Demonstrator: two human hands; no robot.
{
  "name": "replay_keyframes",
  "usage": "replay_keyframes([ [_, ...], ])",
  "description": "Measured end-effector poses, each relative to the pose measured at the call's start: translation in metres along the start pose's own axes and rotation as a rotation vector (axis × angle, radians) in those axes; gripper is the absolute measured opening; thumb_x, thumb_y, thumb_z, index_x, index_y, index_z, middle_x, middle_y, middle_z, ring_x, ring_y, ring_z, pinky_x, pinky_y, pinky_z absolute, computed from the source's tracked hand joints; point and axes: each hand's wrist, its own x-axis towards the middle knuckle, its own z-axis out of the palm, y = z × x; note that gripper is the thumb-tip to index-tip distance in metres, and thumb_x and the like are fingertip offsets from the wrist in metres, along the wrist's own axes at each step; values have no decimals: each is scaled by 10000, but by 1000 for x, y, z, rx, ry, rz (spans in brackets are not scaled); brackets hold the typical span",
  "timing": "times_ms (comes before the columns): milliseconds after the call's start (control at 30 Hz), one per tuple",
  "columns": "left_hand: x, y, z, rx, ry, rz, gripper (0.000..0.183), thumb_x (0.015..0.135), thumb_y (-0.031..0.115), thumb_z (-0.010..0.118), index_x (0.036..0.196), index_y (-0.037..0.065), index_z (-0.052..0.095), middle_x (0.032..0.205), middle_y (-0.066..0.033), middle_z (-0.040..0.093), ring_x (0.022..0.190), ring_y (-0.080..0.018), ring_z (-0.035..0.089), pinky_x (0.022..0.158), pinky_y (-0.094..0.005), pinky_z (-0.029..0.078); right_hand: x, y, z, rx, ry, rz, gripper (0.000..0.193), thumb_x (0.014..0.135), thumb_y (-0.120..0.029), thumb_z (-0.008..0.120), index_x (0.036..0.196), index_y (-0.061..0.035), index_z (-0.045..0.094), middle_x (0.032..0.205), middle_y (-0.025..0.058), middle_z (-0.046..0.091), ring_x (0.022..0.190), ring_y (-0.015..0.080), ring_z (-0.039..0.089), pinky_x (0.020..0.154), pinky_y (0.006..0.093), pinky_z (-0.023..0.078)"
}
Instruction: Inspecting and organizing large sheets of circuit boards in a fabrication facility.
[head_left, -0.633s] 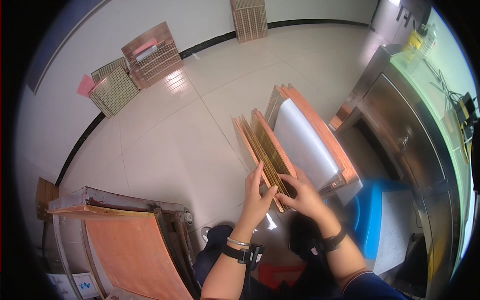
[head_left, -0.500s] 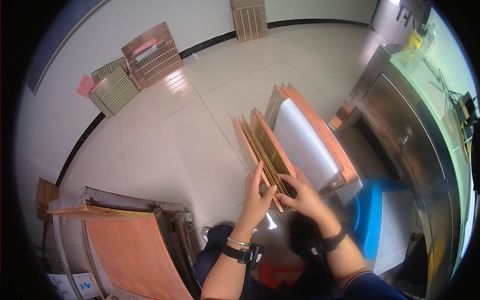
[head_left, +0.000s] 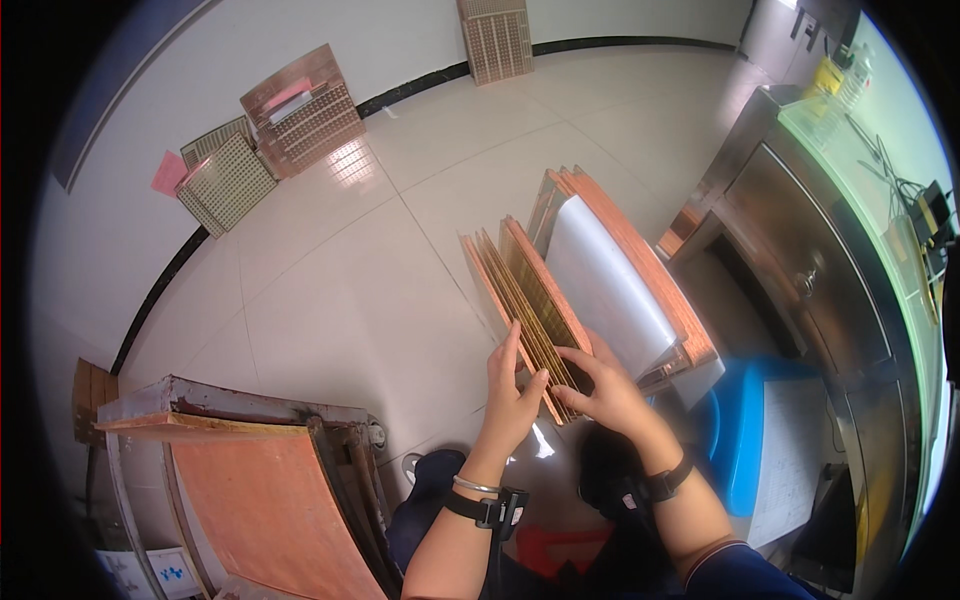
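Left hand's [head_left: 512, 400] and right hand's [head_left: 612, 392] grip both around copper-edged boards [head_left: 505, 292]; silvery sheet [head_left: 612, 285] just beside

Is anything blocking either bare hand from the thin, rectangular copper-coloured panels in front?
Nothing visible is: the bare left hand and bare right hand both touch the thin, rectangular copper-coloured panels near their closest end. The smooth silvery-white sheet is to the right of those panels, not in between.
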Motion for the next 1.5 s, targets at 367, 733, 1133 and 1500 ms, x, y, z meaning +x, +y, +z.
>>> replay_keyframes([
  [367, 2, -1, -1, 12, -10, 16, 687, 873, 74, 563, 1450, 151, 198, 1349, -140, 267, 1137, -258, 434, 877, -350, 492, 2, -1, -1, 30, 2, 4, 524, 731, -234, 723, 1192, -41, 563, 1357, 256, 364, 1242, 417, 391, 1023, 419, 347],
  [733, 1, -3, 1, 9, -6, 7, 685, 872, 71, 565, 1448, 161, 206, 1344, -129, 271, 1140, -252, 430, 871, -351, 493, 1, 1, 0, 50, -1, 4, 524, 732, -228, 723, 1191, -33, 562, 1361, 259, 361, 1253, 416, 378, 1032, 419, 334],
  [1133, 2, 2, 0, -27, -7, -11, 674, 863, 78, 570, 1436, 105, 216, 1344, -164, 285, 1182, -288, 383, 944, -371, 426, 1, 2, -1, 75, -7, 13, 523, 731, -212, 721, 1202, -52, 560, 1364, 262, 360, 1264, 415, 369, 1041, 423, 325],
  [1500, 1, -1, -1, 15, -15, -9, 672, 880, 121, 571, 1447, 159, 211, 1347, -147, 268, 1144, -274, 428, 890, -357, 484, 1, -1, -2, 78, -15, 30, 488, 751, -187, 684, 1209, -73, 561, 1360, 257, 365, 1260, 409, 376, 1041, 417, 326],
])
